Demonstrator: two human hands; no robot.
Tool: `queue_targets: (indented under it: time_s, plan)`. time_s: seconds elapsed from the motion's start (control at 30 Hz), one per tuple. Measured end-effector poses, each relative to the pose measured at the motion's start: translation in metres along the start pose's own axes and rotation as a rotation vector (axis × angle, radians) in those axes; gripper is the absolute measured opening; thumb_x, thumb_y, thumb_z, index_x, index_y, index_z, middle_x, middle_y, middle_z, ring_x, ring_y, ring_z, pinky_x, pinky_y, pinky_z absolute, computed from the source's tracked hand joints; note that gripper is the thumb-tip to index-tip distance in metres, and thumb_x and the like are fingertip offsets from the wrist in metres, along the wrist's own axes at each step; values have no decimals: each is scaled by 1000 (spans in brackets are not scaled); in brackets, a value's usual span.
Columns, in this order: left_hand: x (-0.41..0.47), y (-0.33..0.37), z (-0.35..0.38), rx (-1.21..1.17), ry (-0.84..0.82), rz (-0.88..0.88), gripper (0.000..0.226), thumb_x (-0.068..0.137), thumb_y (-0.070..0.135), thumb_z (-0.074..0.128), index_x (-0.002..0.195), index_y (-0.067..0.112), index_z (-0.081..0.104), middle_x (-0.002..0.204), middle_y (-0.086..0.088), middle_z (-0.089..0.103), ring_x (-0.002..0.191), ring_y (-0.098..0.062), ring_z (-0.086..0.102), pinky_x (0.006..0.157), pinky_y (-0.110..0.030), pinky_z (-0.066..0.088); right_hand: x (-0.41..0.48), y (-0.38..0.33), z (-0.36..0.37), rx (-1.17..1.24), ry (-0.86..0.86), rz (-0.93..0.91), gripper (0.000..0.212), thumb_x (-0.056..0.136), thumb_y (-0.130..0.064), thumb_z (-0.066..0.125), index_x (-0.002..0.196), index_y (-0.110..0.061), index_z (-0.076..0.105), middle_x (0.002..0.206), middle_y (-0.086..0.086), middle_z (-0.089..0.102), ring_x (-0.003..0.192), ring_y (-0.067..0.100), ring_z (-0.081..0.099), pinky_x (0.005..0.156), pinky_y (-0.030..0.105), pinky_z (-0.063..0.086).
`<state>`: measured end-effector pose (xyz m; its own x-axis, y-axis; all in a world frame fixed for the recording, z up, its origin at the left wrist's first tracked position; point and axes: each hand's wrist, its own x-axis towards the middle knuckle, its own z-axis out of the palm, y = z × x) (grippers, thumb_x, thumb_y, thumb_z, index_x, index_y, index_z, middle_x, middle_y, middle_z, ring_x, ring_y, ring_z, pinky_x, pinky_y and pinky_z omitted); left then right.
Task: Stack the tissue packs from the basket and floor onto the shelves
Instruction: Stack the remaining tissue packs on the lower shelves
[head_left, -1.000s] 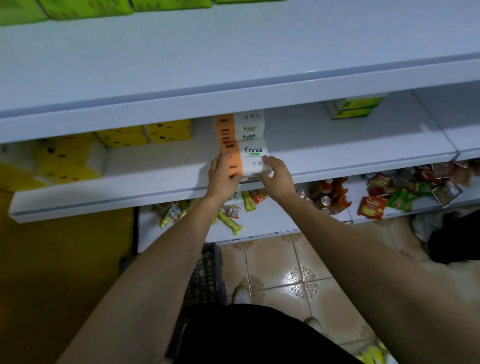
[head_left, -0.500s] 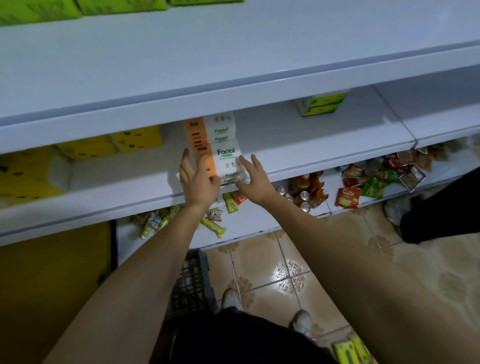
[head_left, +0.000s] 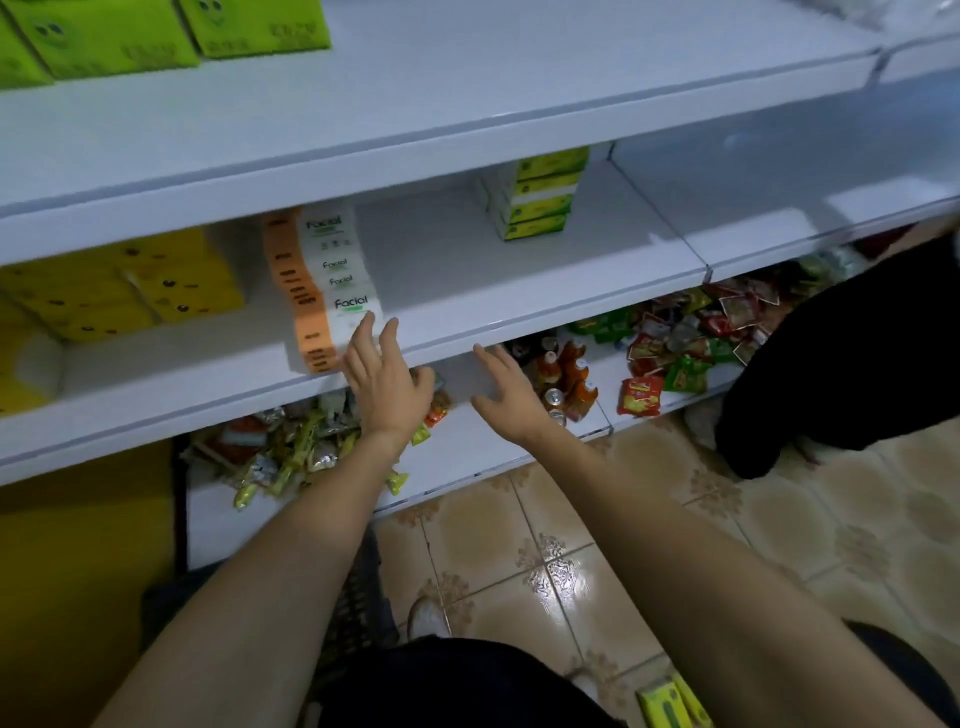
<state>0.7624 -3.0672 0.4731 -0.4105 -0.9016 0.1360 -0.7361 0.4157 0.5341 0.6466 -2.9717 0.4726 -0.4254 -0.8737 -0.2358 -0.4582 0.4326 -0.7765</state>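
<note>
Currently: row of orange-and-white plastic-wrapped "Facial" tissue packs (head_left: 332, 291) on the white metal middle shelf (head_left: 467, 270), long axis running front edge to back, labels toward you. Your left hand (head_left: 387, 387), fingers straight, at the front pack; your right hand (head_left: 506, 392), fingers spread, holds nothing.

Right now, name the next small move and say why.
Probably lower the right hand to the yellow-green pack on the floor. It and the left hand are open and hold nothing, the Facial packs already stand on the middle shelf, and that pack lies unshelved.
</note>
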Motion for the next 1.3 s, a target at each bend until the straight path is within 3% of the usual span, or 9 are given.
queue_targets:
  time_s: [0.23,0.37,0.5,0.57,0.77,0.93,1.03,1.2,1.3]
  plan:
    - [-77,98,63,-31,-212,75,57,88,17,54,140,8,33,150,-13,20,138,-31,17,113,-40,17,-86,102,-56,34,79,107,61,92,-16,50,146,-23,24,156,4,14,143,22,15,113,35,26]
    - [-129,143,113,-92,-524,148,40,89,13,53,128,6,47,137,-15,37,129,-31,31,106,-33,25,-147,167,-78,102,152,268,60,90,-7,49,145,-16,27,151,5,27,139,19,24,103,13,18]
    - [-180,175,164,-37,-815,225,35,89,10,52,124,5,53,129,-16,48,122,-31,43,104,-33,34,-211,232,-83,273,252,530,59,90,-9,49,145,-16,30,143,10,39,122,21,43,104,28,32]
    - [-204,189,190,-2,-981,271,34,90,10,51,123,4,54,126,-16,53,119,-29,48,102,-34,39,-242,263,-76,352,306,686,53,90,-10,49,141,-15,36,132,11,48,108,21,51,94,28,39]
    - [-264,203,265,143,-1352,393,33,94,14,47,124,4,51,117,-12,60,109,-25,54,84,-23,38,-311,340,-34,578,420,1091,42,91,-10,48,133,-9,45,111,15,59,102,29,56,85,30,42]
    - [-308,185,340,310,-1511,536,36,95,15,46,130,6,46,129,-11,49,113,-24,51,94,-30,41,-358,398,22,711,527,1315,43,92,-12,50,134,-7,44,130,17,52,118,29,50,93,32,39]
    - [-341,169,407,381,-1537,629,38,97,16,42,134,8,42,136,-12,42,115,-25,50,97,-33,43,-383,455,58,747,550,1411,48,92,-13,50,139,-11,38,133,16,49,118,29,50,88,29,39]
    - [-420,145,550,419,-1630,792,40,95,10,40,134,2,40,133,-19,38,124,-29,40,102,-32,34,-401,602,109,683,584,1444,54,91,-13,50,143,-12,33,141,14,43,125,28,45,96,31,36]
    - [-469,127,662,393,-1586,916,49,92,8,45,140,6,34,137,-22,33,128,-34,37,101,-33,32,-397,704,139,668,659,1399,56,91,-15,50,143,-15,31,141,14,41,123,28,46,95,34,38]
